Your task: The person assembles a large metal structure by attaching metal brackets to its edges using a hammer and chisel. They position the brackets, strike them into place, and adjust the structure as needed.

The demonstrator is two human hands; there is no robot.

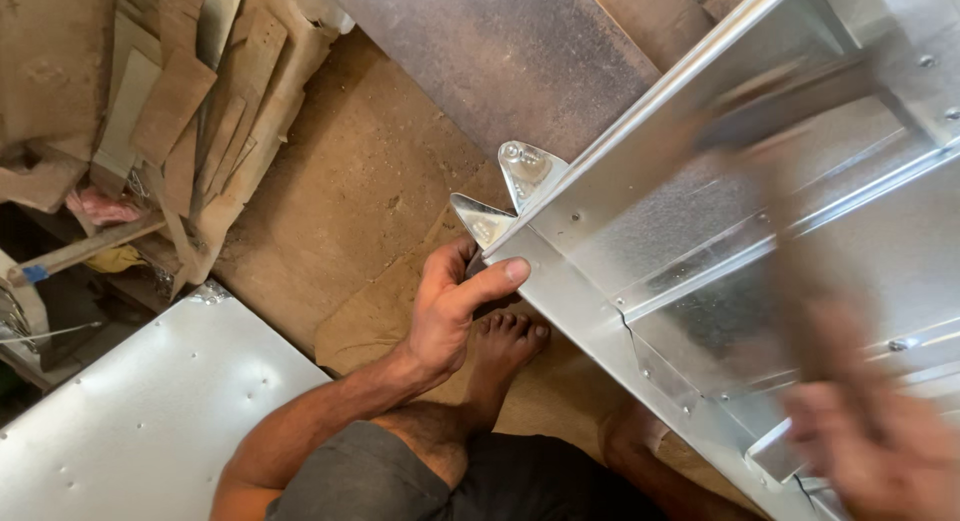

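at the far left a flat galvanised sheet lay on the floor, dimpled with rivets or screw heads, apart from the work in hand, with a heap of cardboard and wood offcuts above it. the left hand gripped the near corner of the sheet-metal frame, thumb stretched along the folded edge and fingers curled under it, clamped on the metal just below two triangular corner tabs. the wrist was bent back and the forearm ran down toward the person's knee; a bare foot rested on the brown cardboard floor covering just beside the frame. the frame itself slanted from the hand up to the top right, and it looked well along: folded walls, cross ribs and several fasteners were already in place, though how much remained could not be judged. at the lower right the right hand was a blur; it seemed to hold a long dark tool over the panel, but i could not tell how its fingers were set.
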